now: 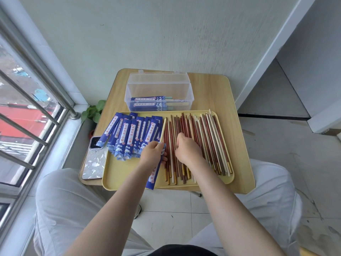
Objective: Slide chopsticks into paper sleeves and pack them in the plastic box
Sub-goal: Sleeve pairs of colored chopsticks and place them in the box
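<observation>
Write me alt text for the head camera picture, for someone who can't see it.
Seen from above, a seated person's left hand holds a blue paper sleeve while the right hand reaches into loose chopsticks on a yellow tray. More sleeves lie on the tray's left; behind it a clear plastic box holds a few packed pairs.

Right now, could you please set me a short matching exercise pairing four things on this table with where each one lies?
Things:
1. phone
2. loose chopsticks
3. plastic box
4. single sleeve

Places:
A. in the left hand
B. behind the tray
C. right half of the tray
D. on the table left of the tray

Pairs: 1-D, 2-C, 3-B, 4-A
</observation>
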Demonstrator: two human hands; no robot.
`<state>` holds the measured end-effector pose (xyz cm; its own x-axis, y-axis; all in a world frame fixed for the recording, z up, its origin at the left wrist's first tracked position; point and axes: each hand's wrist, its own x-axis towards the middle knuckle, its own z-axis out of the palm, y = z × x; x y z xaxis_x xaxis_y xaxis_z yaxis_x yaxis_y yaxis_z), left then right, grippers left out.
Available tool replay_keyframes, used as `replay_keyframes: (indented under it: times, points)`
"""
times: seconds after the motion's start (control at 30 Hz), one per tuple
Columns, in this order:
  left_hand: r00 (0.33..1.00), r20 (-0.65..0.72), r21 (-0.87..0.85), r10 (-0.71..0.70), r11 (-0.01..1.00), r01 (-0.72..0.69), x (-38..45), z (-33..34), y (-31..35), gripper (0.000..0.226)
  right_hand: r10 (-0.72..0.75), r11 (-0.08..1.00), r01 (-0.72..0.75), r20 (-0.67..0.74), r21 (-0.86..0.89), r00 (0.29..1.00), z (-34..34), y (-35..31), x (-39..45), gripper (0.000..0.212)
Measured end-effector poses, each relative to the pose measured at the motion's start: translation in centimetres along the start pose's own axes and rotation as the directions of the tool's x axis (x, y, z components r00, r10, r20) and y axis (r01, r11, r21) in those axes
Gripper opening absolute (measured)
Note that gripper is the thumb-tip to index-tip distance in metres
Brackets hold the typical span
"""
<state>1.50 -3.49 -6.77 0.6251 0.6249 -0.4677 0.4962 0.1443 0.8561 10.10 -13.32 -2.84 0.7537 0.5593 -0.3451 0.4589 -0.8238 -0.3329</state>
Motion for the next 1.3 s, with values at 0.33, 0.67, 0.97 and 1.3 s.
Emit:
replay_keyframes:
  times: [0.33,0.67,0.97,1.3]
  points:
    - [0.999,0.003,0.053,-0.039,0.998,0.039,-0.2,-0.1,0.4,0.027,-0.009,0.99,0.031,0.158,-0.139,0.987,0.7,-1.5,-0.4,0.022]
    - [0.996,-0.063,0.18,0.067,0.982,-0.055,-0.6,-0.3,1.3,0.025,0.025,0.993,-0.002,0.203,-0.117,0.979,0.3,-1.6,-0.1,0.035]
    - [0.987,-0.135,0.327,0.083,0.944,-0.035,-0.3,-0.8,1.7,0.026,0.034,0.983,0.001,0.189,-0.183,0.981,0.9,-2.3,0.6,0.028]
    - [0.993,-0.116,0.27,0.035,0.963,-0.002,-0.2,-0.9,1.5,0.023,0.025,0.998,-0.015,0.158,-0.065,0.987,0.7,-2.0,0.4,0.014]
